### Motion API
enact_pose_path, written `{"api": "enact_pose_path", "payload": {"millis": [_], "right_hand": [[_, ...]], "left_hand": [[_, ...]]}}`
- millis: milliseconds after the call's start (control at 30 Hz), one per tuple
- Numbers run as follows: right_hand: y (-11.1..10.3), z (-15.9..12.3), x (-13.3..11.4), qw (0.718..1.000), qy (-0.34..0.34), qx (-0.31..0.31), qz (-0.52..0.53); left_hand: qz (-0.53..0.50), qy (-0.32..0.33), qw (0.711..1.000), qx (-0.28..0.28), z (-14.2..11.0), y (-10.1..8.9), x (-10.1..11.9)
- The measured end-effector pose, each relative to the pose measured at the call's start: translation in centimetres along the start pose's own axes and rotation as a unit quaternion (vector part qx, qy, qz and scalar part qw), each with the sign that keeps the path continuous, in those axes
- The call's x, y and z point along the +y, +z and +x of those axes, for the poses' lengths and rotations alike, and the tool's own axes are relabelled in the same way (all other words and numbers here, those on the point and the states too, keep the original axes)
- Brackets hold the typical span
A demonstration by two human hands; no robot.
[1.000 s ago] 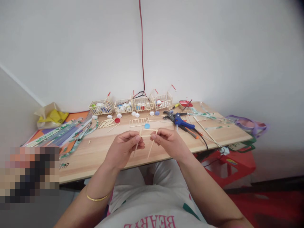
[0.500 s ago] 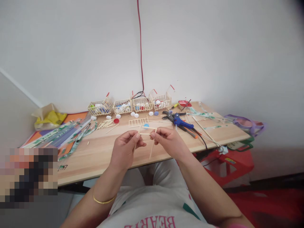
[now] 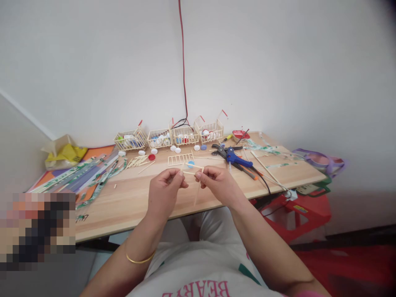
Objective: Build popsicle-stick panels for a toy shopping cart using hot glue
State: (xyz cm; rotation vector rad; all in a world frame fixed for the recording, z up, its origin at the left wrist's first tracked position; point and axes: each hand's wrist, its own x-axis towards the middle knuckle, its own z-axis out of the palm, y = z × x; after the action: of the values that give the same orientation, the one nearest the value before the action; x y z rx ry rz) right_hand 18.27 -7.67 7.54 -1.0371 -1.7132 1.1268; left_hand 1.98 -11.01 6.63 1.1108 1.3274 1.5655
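Note:
Between my two hands is a small frame of thin wooden sticks (image 3: 189, 173), held above the table's front part. My left hand (image 3: 164, 190) pinches its left end between thumb and fingers. My right hand (image 3: 218, 184) is closed on its right end, and one stick slants down toward me below that hand. Just beyond the frame lies a blue bottle cap (image 3: 191, 164). Behind it rests a flat ladder-like stick panel (image 3: 179, 159). The joints under my fingertips are hidden.
Several little stick carts (image 3: 159, 139) filled with caps stand along the wall. Loose sticks (image 3: 137, 161) lie left of the panel. Blue-handled cutters (image 3: 238, 158) and a glue gun's cable are at right. Plastic packets (image 3: 66, 175) cover the table's left; a red stool (image 3: 297, 216) stands at right.
My left hand has shifted slightly, its wrist moving a little right, and the frame has tilted a bit. My right hand keeps nearly the same place and grip.

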Motion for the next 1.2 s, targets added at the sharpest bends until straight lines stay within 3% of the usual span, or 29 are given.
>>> {"api": "enact_pose_path", "payload": {"millis": [267, 467, 667, 1200], "right_hand": [[-0.16, 0.03, 0.36, 0.999, 0.014, -0.011, 0.031], [-0.03, -0.07, 0.93, 0.987, 0.051, -0.011, 0.150], [-0.32, -0.28, 0.75, 0.998, 0.018, -0.008, 0.067], [0.09, 0.08, 1.03, 0.997, 0.011, -0.001, 0.075]], "left_hand": [[-0.089, -0.056, 0.993, -0.048, 0.19, -0.04, 0.39], [-0.129, -0.083, 0.987, -0.039, 0.18, 0.21, 0.62], [-0.165, -0.106, 0.979, -0.048, 0.17, 0.26, 0.33], [-0.228, -0.154, 0.959, -0.073, 0.05, 0.07, 0.28]]}}
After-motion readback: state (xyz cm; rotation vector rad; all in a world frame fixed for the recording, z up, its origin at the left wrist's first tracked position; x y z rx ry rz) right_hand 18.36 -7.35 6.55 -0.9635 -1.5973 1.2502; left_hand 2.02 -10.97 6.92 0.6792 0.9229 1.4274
